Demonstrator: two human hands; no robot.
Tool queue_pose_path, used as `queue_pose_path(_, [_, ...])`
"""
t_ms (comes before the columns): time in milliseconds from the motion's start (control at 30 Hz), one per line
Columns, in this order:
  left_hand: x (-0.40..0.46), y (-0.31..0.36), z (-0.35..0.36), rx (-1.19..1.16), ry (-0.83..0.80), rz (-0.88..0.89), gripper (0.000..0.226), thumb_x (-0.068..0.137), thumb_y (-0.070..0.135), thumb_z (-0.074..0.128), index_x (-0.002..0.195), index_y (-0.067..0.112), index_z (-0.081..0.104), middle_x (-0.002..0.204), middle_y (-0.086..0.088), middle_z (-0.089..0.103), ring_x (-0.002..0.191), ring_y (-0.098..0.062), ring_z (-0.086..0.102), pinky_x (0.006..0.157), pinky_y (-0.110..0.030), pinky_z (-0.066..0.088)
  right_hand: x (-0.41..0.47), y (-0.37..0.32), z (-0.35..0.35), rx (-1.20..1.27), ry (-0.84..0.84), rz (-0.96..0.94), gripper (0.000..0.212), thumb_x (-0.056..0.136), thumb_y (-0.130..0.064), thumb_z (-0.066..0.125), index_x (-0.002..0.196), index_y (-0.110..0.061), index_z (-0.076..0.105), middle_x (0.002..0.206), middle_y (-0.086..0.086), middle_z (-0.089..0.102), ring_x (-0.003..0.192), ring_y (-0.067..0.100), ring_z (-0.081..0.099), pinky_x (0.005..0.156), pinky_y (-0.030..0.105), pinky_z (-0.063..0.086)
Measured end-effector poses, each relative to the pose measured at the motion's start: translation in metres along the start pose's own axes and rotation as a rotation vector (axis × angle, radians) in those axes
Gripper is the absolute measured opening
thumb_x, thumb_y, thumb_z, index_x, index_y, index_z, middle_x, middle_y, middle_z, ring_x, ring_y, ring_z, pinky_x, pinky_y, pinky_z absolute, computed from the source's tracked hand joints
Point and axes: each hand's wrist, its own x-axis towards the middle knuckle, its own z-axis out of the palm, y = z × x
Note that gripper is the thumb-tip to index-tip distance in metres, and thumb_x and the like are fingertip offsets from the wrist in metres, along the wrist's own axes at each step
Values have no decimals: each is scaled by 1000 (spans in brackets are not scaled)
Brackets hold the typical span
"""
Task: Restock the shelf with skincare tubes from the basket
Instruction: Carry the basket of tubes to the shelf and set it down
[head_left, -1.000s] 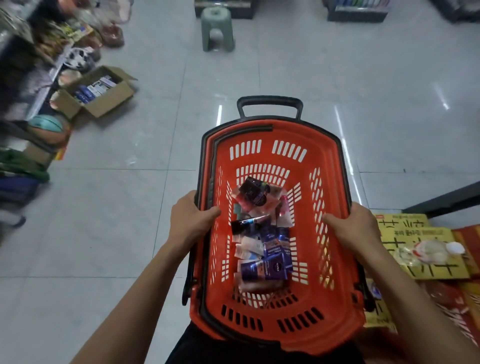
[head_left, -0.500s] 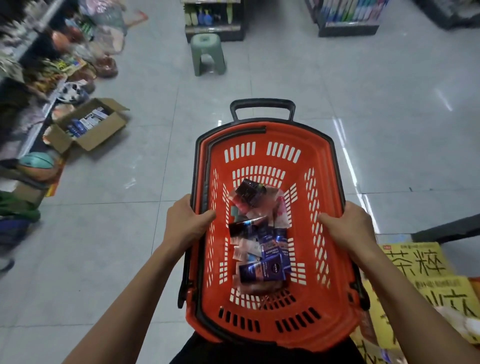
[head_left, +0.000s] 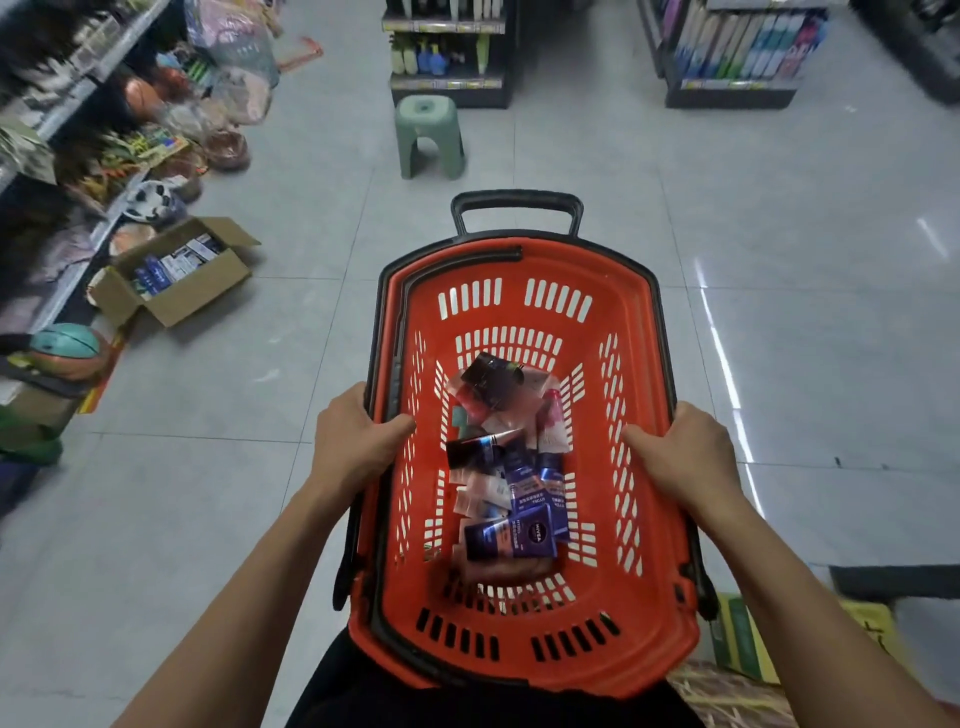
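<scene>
I carry an orange plastic basket (head_left: 644, 545) with black rim and handle in front of my body. My left hand (head_left: 353, 441) grips its left rim and my right hand (head_left: 680, 457) grips its right rim. Several skincare tubes (head_left: 506, 467) lie piled on the basket's bottom: dark blue ones near me, pink and black ones farther away. A dark blue tube with a round logo (head_left: 511, 540) lies nearest. A shelf unit (head_left: 447, 52) with bottles stands ahead at the end of the aisle.
A green plastic stool (head_left: 428, 137) stands on the grey tiled floor ahead. An open cardboard box (head_left: 176, 275) of boxed goods sits on the floor at the left, beside shelves with balls and toys (head_left: 93, 171). Another shelf (head_left: 743, 47) stands far right. Yellow packages (head_left: 748, 644) lie at lower right.
The view has lifted and moved forward along the aisle: the stool and far shelves are closer and more in view. Both hands keep the same hold on the basket.
</scene>
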Motion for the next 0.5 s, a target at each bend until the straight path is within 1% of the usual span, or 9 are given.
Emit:
queue_pose_path(133, [51, 15, 9, 15, -4, -7, 50, 87, 53, 80, 122, 22, 63, 99, 11, 77, 79, -12, 79, 75, -29, 63, 50, -16, 3, 26, -30, 10, 59, 90, -55, 70, 128, -12, 58, 116, 7, 71, 80, 21, 66, 79, 38, 56])
queue_pose_path(300, [132, 26, 14, -16, -28, -28, 52, 86, 53, 81, 123, 21, 62, 102, 8, 78, 81, -15, 79, 79, -36, 65, 122, -52, 14, 15, -31, 22, 58, 90, -54, 70, 128, -12, 58, 116, 8, 71, 81, 21, 65, 80, 39, 56])
queue_pose_path(433, [210, 47, 9, -27, -48, -21, 51, 86, 52, 81, 123, 22, 62, 103, 7, 78, 81, -15, 79, 79, -35, 65, 184, -95, 20, -2, -2, 40, 58, 90, -54, 70, 128, -11, 58, 116, 7, 70, 83, 21, 65, 79, 38, 55])
queue_pose_path(500, [251, 62, 1, -31, -61, -18, 48, 87, 51, 81, 122, 22, 62, 101, 9, 77, 81, -14, 79, 77, -32, 64, 214, -120, 23, -3, 7, 63, 58, 89, -55, 70, 127, -12, 58, 114, 6, 71, 83, 22, 67, 78, 38, 56])
